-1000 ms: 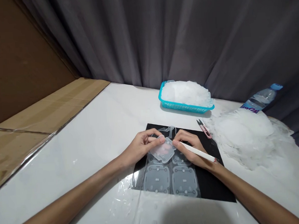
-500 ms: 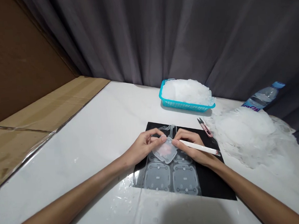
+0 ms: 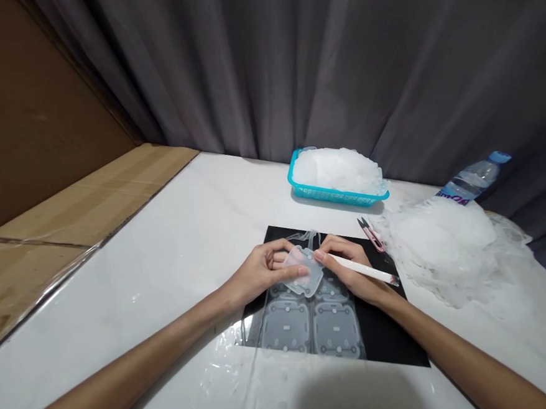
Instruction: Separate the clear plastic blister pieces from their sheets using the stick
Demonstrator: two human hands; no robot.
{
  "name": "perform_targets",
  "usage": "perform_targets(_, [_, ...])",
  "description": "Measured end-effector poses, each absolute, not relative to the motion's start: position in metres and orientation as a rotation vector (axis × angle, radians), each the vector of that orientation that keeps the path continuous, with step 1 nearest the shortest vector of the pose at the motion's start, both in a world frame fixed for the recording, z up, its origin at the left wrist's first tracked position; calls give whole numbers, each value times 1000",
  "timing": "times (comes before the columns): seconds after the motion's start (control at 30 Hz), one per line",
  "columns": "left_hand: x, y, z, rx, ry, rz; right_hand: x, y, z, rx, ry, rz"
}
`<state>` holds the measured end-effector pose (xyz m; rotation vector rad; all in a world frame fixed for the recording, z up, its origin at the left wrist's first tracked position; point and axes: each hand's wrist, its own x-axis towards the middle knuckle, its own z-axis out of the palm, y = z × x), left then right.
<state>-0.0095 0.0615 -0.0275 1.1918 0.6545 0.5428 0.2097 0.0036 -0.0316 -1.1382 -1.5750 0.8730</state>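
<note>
A small translucent plastic piece with rounded corners is pinched between the thumb and fingers of my left hand. My right hand is closed around a white pen-like tool whose working end is hidden at the fingertips. The right thumb and fingertips meet the piece's upper right edge. Under both hands lies a black sheet. On it are joined translucent square plastic parts, partly covered by the held piece, with a forked plastic strip at the top.
Thread snips lie at the black sheet's upper right. Behind stands a turquoise basket heaped with translucent pieces. To the right are a pile of similar pieces and a tilted water bottle. Cardboard borders the left; a grey curtain hangs behind.
My left thumb has slid from the piece's top edge down onto its face, and the piece has turned slightly. The right hand has stayed almost in place. The whole view has shifted a little.
</note>
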Motion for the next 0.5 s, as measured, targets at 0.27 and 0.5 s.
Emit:
perform_targets(0.27, [-12, 62, -28, 1225, 672, 509, 210, 3, -33, -1131, -1579, 867])
perform_targets(0.5, [-12, 62, -27, 1279, 698, 483, 208, 4, -32, -1137, -1583, 854])
